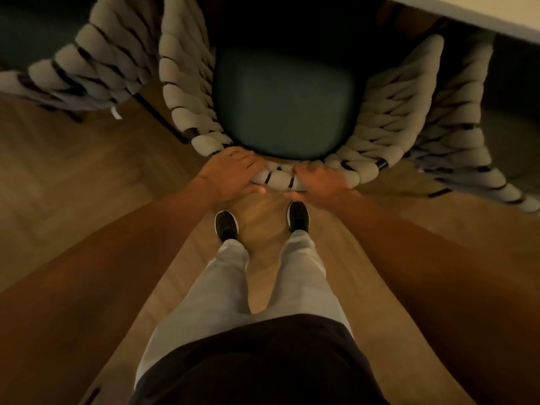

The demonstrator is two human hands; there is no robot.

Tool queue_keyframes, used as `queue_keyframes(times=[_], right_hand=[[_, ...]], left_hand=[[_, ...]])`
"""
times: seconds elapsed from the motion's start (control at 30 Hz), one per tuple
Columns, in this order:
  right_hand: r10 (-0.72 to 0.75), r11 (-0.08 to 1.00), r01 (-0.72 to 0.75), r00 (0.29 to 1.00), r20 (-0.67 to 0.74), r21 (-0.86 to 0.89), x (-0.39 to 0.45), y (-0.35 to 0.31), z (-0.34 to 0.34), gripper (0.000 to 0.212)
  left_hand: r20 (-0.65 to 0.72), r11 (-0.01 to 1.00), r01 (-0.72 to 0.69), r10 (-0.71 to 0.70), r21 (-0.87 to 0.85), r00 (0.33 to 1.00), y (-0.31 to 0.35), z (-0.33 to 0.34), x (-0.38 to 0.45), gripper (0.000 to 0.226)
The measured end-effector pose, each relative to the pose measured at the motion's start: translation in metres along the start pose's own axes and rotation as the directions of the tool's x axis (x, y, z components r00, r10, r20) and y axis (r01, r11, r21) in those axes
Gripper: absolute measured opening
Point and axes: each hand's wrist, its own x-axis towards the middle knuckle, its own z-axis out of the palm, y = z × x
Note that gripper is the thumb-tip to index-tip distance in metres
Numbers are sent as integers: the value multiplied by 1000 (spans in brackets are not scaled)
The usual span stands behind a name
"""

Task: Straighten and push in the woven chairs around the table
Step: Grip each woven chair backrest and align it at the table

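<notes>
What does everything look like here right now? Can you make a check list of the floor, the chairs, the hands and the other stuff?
Surface: wooden floor, bare where visible.
Job's things: middle woven chair with dark seat cushion faces the table edge; left woven chair and right woven chair stand beside it.
Clutter: nothing seen.
Grippers: left hand and right hand both grip the middle chair's back rim, fingers curled over the weave.
Cables: nothing seen.
Surroundings: person's black shoes and grey trousers behind the chair; dim light, blurred edges.
</notes>
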Motion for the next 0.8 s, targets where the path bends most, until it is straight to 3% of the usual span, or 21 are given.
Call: queue_keyframes(times=[0.13, 0.47, 0.8], right_hand=[[81, 996, -85, 992, -100, -32, -3, -11, 6, 62], [161, 987, -161, 979, -124, 6, -25, -33, 20, 60], [112, 993, -115, 980, -166, -5, 1, -1, -4, 48]], left_hand=[[-10, 996, -73, 73, 59, 997, -7, 2, 3, 76], [-34, 946, -198, 214, 258, 976, -12, 13, -5, 71], [2, 956, -153, 158, 251, 987, -18, -10, 31, 68]])
